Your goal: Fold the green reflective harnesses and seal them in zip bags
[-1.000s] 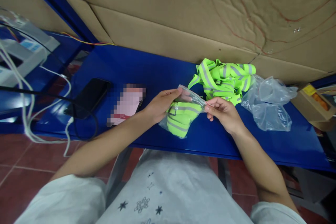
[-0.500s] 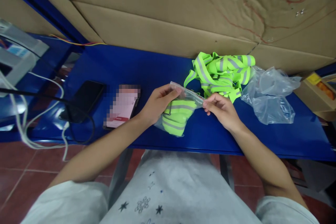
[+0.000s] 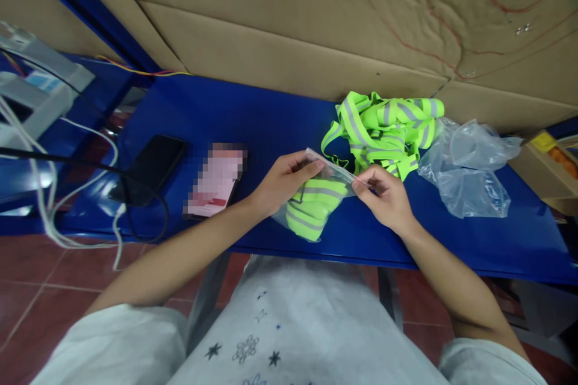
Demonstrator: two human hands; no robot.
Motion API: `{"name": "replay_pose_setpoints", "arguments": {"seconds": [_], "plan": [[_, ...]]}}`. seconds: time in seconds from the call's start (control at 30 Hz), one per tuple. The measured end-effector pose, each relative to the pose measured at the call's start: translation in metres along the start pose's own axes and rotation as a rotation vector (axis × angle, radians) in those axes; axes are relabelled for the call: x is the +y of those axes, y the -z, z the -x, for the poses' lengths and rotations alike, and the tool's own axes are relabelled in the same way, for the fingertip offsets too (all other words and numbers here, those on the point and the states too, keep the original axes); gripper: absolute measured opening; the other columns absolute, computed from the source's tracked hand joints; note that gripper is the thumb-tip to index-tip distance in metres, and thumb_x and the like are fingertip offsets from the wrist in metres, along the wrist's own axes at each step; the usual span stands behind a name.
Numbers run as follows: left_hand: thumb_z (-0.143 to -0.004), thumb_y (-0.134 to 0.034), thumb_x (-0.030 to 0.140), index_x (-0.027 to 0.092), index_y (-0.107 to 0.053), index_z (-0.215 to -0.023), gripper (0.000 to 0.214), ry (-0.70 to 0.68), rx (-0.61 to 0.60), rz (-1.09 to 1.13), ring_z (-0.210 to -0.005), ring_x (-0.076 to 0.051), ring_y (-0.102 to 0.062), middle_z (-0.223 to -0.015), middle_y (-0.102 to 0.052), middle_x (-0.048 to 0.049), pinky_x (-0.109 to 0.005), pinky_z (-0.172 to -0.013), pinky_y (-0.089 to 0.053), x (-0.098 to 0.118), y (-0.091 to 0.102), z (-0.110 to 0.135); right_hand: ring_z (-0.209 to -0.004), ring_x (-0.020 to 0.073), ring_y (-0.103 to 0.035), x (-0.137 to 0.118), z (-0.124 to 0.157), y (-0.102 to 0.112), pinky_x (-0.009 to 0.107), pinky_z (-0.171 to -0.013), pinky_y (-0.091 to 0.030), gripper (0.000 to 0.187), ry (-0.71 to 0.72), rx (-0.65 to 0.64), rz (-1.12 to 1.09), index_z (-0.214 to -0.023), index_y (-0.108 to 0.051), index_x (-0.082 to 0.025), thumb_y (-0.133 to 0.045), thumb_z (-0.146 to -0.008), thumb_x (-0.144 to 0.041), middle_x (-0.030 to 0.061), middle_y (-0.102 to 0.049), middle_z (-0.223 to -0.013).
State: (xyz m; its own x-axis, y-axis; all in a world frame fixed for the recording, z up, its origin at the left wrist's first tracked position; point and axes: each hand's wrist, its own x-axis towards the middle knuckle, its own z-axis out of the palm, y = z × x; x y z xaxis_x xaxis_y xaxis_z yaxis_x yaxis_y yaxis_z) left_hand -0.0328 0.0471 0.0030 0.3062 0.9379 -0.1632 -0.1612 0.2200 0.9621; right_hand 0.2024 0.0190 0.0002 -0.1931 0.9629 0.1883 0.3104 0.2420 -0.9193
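Over a blue table (image 3: pixel 271 120), a person's left hand (image 3: pixel 285 184) and right hand (image 3: pixel 386 197) are pinching a clear bag (image 3: pixel 333 169) by opposite ends of its top edge — slanting bodyward at the right — with folded yellow-green strap (image 3: pixel 311 212) lying inside.

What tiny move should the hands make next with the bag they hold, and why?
Maybe press along the top edge of the clear bag: the left hand and right hand both grip it near that edge, and the yellow-green strap lies inside. I can't tell whether the bag is sealed.
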Motion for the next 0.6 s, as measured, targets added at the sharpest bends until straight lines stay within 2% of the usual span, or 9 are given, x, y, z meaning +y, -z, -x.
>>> {"name": "replay_pose_setpoints", "arguments": {"seconds": [0.13,0.27,0.37,0.47,0.6], "plan": [[-0.083,-0.081,0.050,0.016,-0.077,-0.091,0.035,-0.008,-0.014,0.040,-0.071,-0.012,-0.063,-0.084,-0.074,-0.0025,-0.024,-0.065,-0.048,0.0005,0.0010,-0.0014,-0.063,0.0106,-0.057,-0.0007,-0.0003,-0.0011,0.025,-0.057,-0.048,0.019,-0.034,0.016,-0.054,-0.081,-0.063,-0.021,-0.074,-0.092,-0.033,-0.0012,-0.064,-0.073],[-0.084,-0.080,0.048,0.017,-0.077,-0.090,0.032,-0.029,0.002,0.085,-0.077,-0.012,-0.064,-0.089,-0.075,-0.0025,-0.024,-0.073,-0.050,0.0026,0.0019,-0.0038,-0.061,0.0109,-0.059,-0.0025,-0.0039,-0.0009,0.024,-0.052,-0.051,0.022,-0.126,-0.010,-0.143,-0.090,-0.069,-0.021,-0.076,-0.090,-0.041,-0.0013,-0.064,-0.074],[-0.085,-0.079,0.048,0.017,-0.077,-0.092,0.031,-0.028,0.011,0.104,-0.083,-0.014,-0.066,-0.093,-0.076,-0.0031,-0.024,-0.078,-0.051,0.0028,0.0017,-0.0046,-0.057,0.0104,-0.058,-0.0025,-0.0063,0.0010,0.023,-0.050,-0.050,0.025,-0.158,0.001,-0.160,-0.087,-0.069,-0.021,-0.077,-0.088,-0.045,-0.0019,-0.063,-0.069],[-0.085,-0.079,0.048,0.018,-0.077,-0.091,0.031,-0.020,0.006,0.114,-0.081,-0.013,-0.065,-0.093,-0.076,-0.0030,-0.024,-0.077,-0.050,0.0030,0.0008,-0.0042,-0.053,0.0097,-0.055,-0.0015,-0.0060,0.0025,0.023,-0.049,-0.047,0.027,-0.165,0.016,-0.134,-0.082,-0.068,-0.020,-0.078,-0.088,-0.045,-0.0023,-0.061,-0.064],[-0.085,-0.078,0.048,0.017,-0.077,-0.090,0.031,-0.010,0.001,0.101,-0.080,-0.013,-0.066,-0.093,-0.077,-0.0039,-0.025,-0.077,-0.051,0.0043,0.0001,-0.0025,-0.059,0.0098,-0.056,-0.0014,-0.0026,0.0022,0.024,-0.053,-0.047,0.025,-0.116,0.034,-0.081,-0.080,-0.065,-0.020,-0.076,-0.090,-0.040,-0.0013,-0.063,-0.070]]}}
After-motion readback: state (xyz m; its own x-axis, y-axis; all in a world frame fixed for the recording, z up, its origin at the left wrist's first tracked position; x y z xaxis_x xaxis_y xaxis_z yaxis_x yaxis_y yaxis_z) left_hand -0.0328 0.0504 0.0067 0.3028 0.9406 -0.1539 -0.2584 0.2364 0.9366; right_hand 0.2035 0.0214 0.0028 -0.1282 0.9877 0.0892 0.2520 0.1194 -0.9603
